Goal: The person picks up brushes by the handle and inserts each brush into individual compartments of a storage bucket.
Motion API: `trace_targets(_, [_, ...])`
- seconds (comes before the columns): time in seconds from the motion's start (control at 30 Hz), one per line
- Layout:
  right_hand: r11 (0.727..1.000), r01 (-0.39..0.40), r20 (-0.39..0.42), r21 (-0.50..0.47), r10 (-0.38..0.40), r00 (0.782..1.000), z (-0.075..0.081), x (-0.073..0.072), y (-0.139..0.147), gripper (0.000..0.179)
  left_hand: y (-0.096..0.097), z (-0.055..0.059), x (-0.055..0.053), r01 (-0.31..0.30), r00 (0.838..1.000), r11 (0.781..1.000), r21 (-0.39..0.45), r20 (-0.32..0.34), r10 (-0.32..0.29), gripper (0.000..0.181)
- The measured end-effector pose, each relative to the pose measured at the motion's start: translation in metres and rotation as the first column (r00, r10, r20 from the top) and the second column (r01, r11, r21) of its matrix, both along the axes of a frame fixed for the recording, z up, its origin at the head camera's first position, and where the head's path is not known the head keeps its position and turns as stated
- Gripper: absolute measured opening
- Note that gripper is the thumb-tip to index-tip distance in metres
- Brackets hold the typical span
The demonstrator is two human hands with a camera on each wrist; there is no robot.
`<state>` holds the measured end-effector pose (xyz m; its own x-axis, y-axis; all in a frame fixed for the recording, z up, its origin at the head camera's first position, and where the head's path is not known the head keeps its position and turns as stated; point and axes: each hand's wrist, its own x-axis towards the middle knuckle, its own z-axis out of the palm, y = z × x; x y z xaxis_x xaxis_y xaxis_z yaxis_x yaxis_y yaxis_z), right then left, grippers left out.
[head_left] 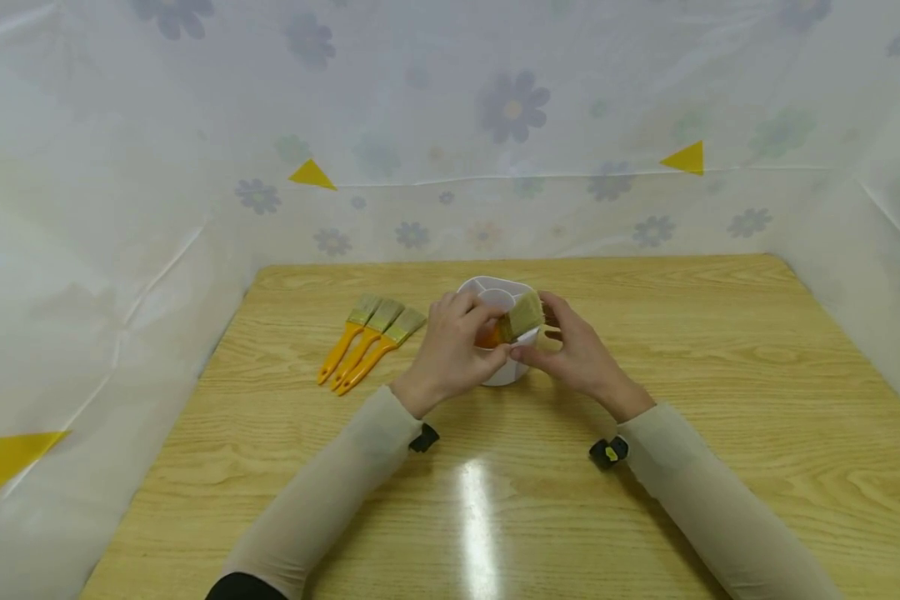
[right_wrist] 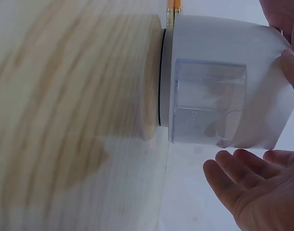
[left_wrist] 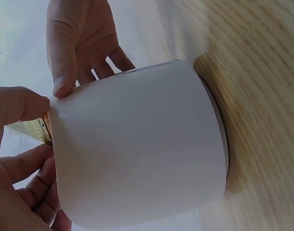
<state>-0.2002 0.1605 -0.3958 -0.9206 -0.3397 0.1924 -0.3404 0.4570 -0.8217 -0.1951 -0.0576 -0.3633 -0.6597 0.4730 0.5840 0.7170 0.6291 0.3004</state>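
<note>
Orange-handled paintbrush (head_left: pixel 506 329) is pinched by the left hand (head_left: pixel 456 340) at the mouth of the white compartmented organizer (head_left: pixel 506 373), tilted bristle-end toward the right hand (head_left: pixel 579 354), whose fingers are relaxed alongside.

Soft, fairly even light fills the head view, where a white streak of glare (head_left: pixel 477 525) marks the desk (head_left: pixel 735 375) nearer than the white holder (head_left: pixel 504 372) and the flowered curtain (head_left: pixel 435 92) behind it looks hazy. In the left wrist view the holder's facing wall is in dull shade, a brownish shadow (left_wrist: pixel 237 185) hugging its base. In the right wrist view the background behind the holder is washed out nearly white, the wood grain beyond its base soft.
</note>
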Motion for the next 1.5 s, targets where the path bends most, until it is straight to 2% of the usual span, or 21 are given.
trace_targets(0.2, [1.000,0.028,-0.015,0.004,-0.028,0.999,0.000,0.001,-0.002,0.086,-0.001,-0.001,0.000,0.012,1.000,1.000,0.013,0.007,-0.013,0.036])
trace_targets(0.7, [1.000,-0.001,-0.003,0.009,0.001,1.000,-0.002,0.001,0.001,0.081,-0.005,0.001,0.001,0.044,0.999,0.999,0.014,-0.028,-0.044,0.037])
trace_targets(0.9, [1.000,0.001,0.023,0.005,-0.001,1.000,0.008,0.007,0.000,0.079,-0.009,0.002,0.001,0.060,0.996,0.998,0.027,-0.075,-0.058,0.037])
trace_targets(1.03, [1.000,0.003,0.040,-0.003,-0.002,0.999,0.016,0.012,-0.001,0.078,-0.015,0.003,0.001,0.064,0.995,0.997,0.036,-0.082,-0.061,0.037])
trace_targets(1.27, [1.000,0.026,0.015,0.003,-0.026,1.000,0.000,0.004,0.005,0.075,-0.024,0.004,0.004,0.068,0.996,0.996,0.058,-0.058,-0.065,0.037])
trace_targets(1.5, [1.000,0.012,-0.032,-0.012,-0.013,0.999,-0.003,0.004,0.007,0.071,-0.033,0.000,0.006,0.055,0.998,0.995,0.085,-0.028,-0.052,0.036])
